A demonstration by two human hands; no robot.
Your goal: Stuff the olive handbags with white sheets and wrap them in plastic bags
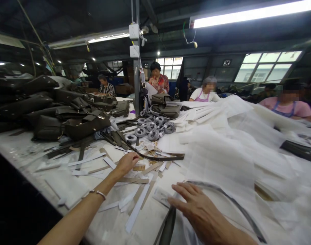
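My left hand (128, 164), with a bracelet on its wrist, reaches over the table; its fingers are closed on a long dark strap (168, 158). The strap runs from a bundle of similar dark straps (117, 137) toward the white sheets. My right hand (193, 204) is open, fingers spread, above a dark item (168, 226) in clear plastic at the near edge. A dark curved band (237, 202) in plastic lies beside that hand. What is under the right palm is hidden.
Dark bags (86, 126) are heaped at the left. Several wrapped coiled straps (152, 126) lie by a metal post (137, 75). White packing sheets (221, 149) are piled at the right. Paper strips (138, 207) litter the table (104, 224). Co-workers (159, 81) are beyond.
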